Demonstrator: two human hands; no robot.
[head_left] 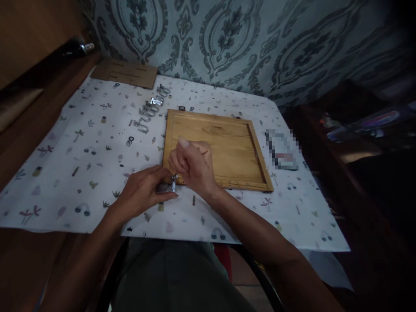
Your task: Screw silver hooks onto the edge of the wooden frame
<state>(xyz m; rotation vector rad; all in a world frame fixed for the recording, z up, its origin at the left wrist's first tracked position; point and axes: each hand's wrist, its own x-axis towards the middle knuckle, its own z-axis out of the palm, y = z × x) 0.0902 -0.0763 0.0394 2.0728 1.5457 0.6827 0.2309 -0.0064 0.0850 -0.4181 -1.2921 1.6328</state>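
Observation:
A shallow wooden tray [227, 147] with a raised rim lies on the patterned tablecloth before me. At its front left corner, my left hand [139, 190] closes its thumb and fingers around a small shiny metal fitting [173, 185], against the rim's edge. My right hand [196, 167] is a fist just over that corner, thumb raised; whatever its curled fingers may hold is hidden. Behind the tray's left side, several silvery metal fittings [144, 117] lie in a slanting row.
Flat brown cardboard [126, 73] rests at the table's back left, by the patterned wall. A pixelated flat object [282, 149] lies right of the tray. A bottle [367, 123] is on the dark furniture at right. The tablecloth's [182, 229] front edge is near my lap.

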